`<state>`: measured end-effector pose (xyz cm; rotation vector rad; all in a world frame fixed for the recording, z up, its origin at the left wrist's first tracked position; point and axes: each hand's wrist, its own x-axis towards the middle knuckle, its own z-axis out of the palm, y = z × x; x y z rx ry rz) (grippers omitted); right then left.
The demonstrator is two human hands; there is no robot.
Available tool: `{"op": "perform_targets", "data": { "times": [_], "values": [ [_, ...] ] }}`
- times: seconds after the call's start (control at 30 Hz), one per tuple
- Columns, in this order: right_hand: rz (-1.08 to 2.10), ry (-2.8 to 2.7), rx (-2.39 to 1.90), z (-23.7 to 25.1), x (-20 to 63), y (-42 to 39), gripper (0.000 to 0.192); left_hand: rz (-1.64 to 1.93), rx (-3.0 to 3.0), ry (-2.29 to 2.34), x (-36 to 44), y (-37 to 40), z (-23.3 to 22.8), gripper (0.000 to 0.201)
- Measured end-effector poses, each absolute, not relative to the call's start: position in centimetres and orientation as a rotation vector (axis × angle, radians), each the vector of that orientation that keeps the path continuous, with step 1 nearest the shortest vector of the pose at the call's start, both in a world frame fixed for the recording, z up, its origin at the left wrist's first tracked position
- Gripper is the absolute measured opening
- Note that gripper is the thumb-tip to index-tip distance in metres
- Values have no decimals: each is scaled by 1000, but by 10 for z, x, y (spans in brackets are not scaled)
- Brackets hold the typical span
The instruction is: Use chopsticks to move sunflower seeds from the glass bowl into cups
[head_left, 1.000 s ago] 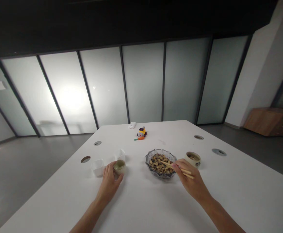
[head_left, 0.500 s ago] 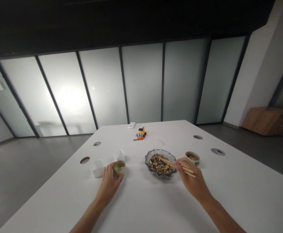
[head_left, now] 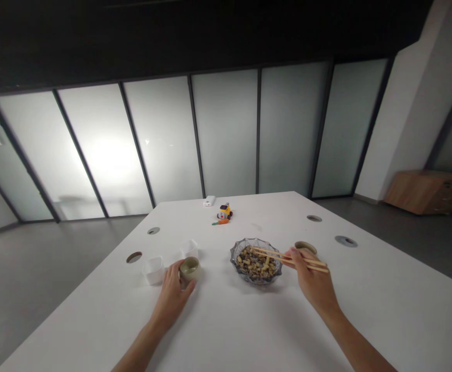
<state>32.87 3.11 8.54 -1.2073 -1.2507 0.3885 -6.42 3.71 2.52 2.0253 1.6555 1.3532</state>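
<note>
Right hand point(head_left: 314, 284) grips the chopsticks point(head_left: 276, 253) back from the tips, probably so only the ends reach into the bowl point(head_left: 256, 281) on the counter point(head_left: 226, 320), while the left hand point(head_left: 171, 289) is curled round a cup point(head_left: 190, 276) left of it, I guess to steady it.

Chopsticks point(head_left: 272, 253) over a glass bowl point(head_left: 234, 257), small cup point(head_left: 192, 275) to the left

Two slim, pale wooden chopsticks, held at a shallow slant with tips inside the far half of the bowl and thick ends off to its right. Tips close together; contact with the bits point(head_left: 255, 263) below too fine to tell. Clear, greyish bowl, round and upright, with a scalloped rim. Inside, a loose heap of small tan and dark brown bits, too small to name. Well apart from the bowl, a round cup, cream outside and olive green inside, mouth up, gripped around its left and near side.
</note>
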Motion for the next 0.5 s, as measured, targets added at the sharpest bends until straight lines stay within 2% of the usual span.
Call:
{"op": "perform_targets", "data": {
  "times": [0.17,0.37,0.5],
  "values": [
    [475,-1237,-1181,84,326,30,53,1331,2026,1649,-66,37,24,52],
    [632,-1096,-1090,82,326,34,54,1351,1955,1685,-66,38,18,71],
    [633,-1063,-1044,81,326,35,53,1384,1946,1682,-67,39,14,69]
  ]
}}
